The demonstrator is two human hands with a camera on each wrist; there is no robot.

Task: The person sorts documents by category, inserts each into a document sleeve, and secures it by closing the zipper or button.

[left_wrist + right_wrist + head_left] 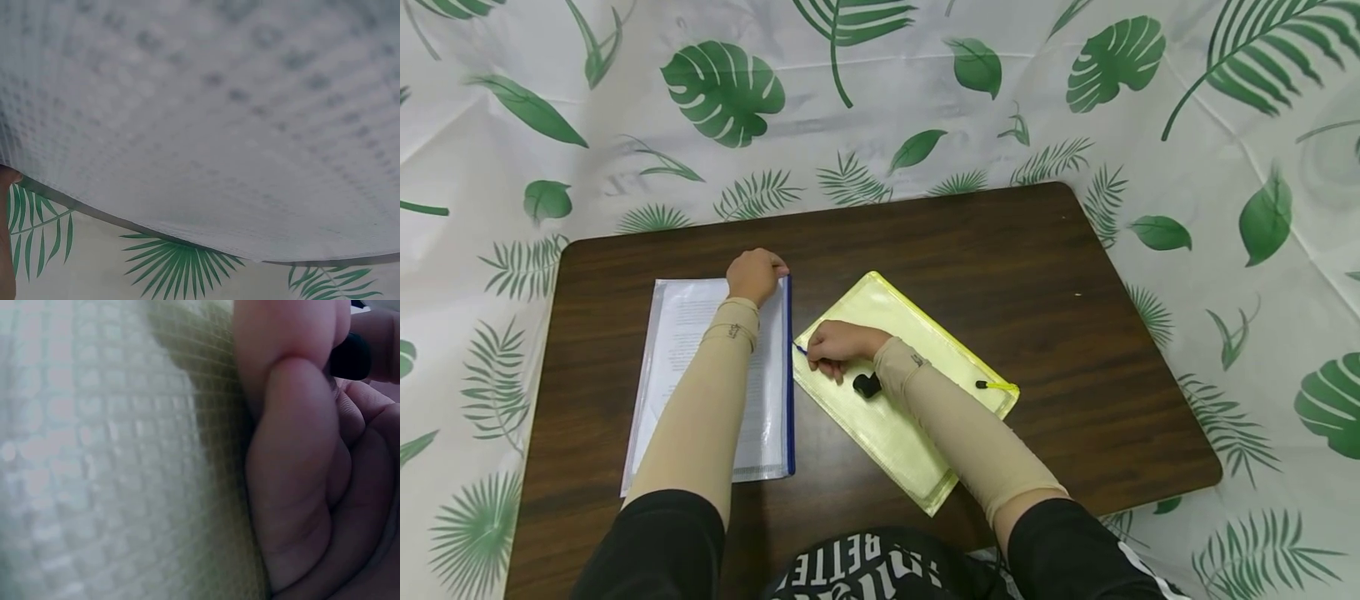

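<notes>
A clear zip document pouch point(760, 433) with a blue zip edge and printed sheets inside lies on the left of the table. My left hand point(754, 275) grips its top right corner, at the upper end of the blue edge. In the left wrist view the printed sheet point(200, 125) fills most of the picture, blurred, with a bit of that hand at the left. My right hand point(842, 343) pinches the pouch's blue zip pull point(800, 348), partway down the blue edge. Its black tip point(351, 357) shows between the fingers in the right wrist view.
Beneath my right hand and forearm lies a yellow mesh zip pouch point(880, 308), set at a slant. Its yellow zip pull point(1000, 385) with a black tip is at the right corner. A brown wooden table point(1075, 300) stands against a leaf-patterned white cloth point(865, 125).
</notes>
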